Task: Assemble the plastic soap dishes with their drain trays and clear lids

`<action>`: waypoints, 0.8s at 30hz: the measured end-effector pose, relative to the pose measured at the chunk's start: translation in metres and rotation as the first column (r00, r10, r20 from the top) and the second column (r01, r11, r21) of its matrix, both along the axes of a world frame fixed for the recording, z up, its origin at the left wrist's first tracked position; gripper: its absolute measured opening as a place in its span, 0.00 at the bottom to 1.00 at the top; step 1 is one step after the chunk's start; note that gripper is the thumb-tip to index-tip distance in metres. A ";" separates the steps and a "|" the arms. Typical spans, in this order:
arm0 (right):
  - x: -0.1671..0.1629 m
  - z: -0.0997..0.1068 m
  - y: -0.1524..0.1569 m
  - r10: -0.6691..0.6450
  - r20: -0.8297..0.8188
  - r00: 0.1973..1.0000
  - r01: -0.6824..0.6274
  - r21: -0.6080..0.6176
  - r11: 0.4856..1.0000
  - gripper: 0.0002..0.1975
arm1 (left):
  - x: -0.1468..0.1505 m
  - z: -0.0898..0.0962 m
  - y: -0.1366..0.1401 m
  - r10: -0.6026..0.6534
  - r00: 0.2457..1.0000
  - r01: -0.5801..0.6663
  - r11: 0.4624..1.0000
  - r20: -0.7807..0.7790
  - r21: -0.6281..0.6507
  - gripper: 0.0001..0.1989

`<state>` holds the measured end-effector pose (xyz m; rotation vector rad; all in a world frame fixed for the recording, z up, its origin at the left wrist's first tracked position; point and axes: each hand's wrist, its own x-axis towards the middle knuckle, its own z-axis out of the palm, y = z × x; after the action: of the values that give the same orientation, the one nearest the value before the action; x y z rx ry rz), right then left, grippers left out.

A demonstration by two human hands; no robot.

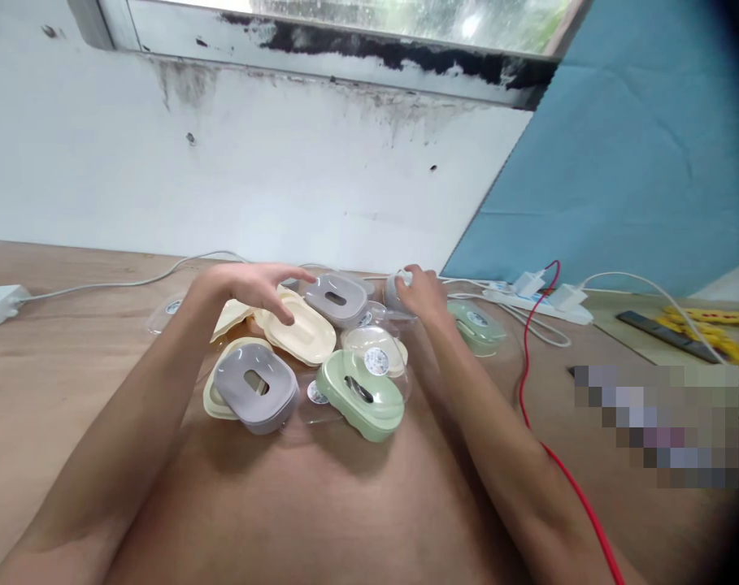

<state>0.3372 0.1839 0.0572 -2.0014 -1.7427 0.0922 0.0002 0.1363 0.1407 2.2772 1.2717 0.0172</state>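
My left hand (256,286) is open, thumb and fingers spread, over the pile near a cream oval tray (305,329) and a grey soap dish (336,299). At the back of the pile, my right hand (423,291) has its fingers closed round a grey soap dish piece (396,294), partly hidden by the hand. Closer to me lie another grey soap dish (238,380) with an oval slot, resting on a cream one (214,398), and a pale green soap dish (362,410) with a round sticker. Clear plastic covers are mixed among them.
Beyond my right wrist sits another green soap dish (476,329). A white power strip (564,309) with plugs and a red cable (526,366) lies to the right; another white strip (2,305) is at left. A white wall (284,187) stands behind the table.
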 end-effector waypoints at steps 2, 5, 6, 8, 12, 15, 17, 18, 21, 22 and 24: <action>0.011 -0.014 0.002 -0.089 0.002 0.996 0.089 -0.052 0.995 0.33 | 0.004 -0.001 -0.001 0.009 1.000 -0.009 1.000 -0.006 -0.003 0.50; 0.018 -0.029 0.005 -0.106 -0.003 0.994 0.106 -0.096 0.990 0.39 | 0.012 -0.009 0.001 0.026 0.999 -0.026 1.000 0.027 0.002 0.45; 0.018 -0.030 0.005 -0.102 -0.006 0.995 0.101 -0.096 0.990 0.40 | 0.014 -0.013 0.003 0.031 0.998 -0.032 0.999 0.045 0.007 0.44; 0.018 -0.026 0.006 -0.100 -0.019 0.995 0.098 -0.082 0.992 0.39 | 0.017 -0.021 0.007 0.035 0.997 -0.035 0.999 0.069 0.005 0.41; 0.028 0.009 0.002 -0.128 -0.090 0.988 0.130 0.009 0.991 0.37 | 0.021 -0.031 0.013 0.036 0.981 -0.056 0.993 0.189 0.105 0.39; 0.036 0.044 -0.007 -0.039 -0.186 0.982 0.053 0.072 0.996 0.35 | 0.030 -0.035 0.015 0.063 0.889 -0.147 0.977 0.453 0.153 0.44; 0.032 0.059 -0.017 0.245 -0.422 0.873 -0.228 0.093 0.969 0.34 | 0.039 -0.037 0.014 0.137 0.759 -0.197 0.980 0.637 0.024 0.49; 0.026 0.063 -0.021 0.394 -0.554 0.734 -0.395 0.125 0.910 0.35 | 0.045 -0.039 0.013 0.182 0.679 -0.200 0.978 0.711 -0.059 0.52; -0.004 0.064 -0.034 0.565 -0.742 0.362 -0.720 0.162 0.674 0.43 | 0.059 -0.041 0.010 0.218 0.460 -0.102 0.976 0.861 -0.193 0.50; -0.015 0.062 -0.038 0.563 -0.758 0.330 -0.764 0.136 0.631 0.44 | 0.061 -0.041 0.008 0.199 0.410 -0.057 0.980 0.890 -0.193 0.48; -0.032 0.059 -0.041 0.550 -0.764 0.336 -0.775 0.108 0.623 0.41 | 0.061 -0.039 0.006 0.156 0.391 0.001 0.985 0.907 -0.170 0.43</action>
<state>0.3052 0.1430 0.1157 -0.9058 -1.8579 1.3305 0.0611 0.1420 0.1021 1.5603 0.6793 1.0637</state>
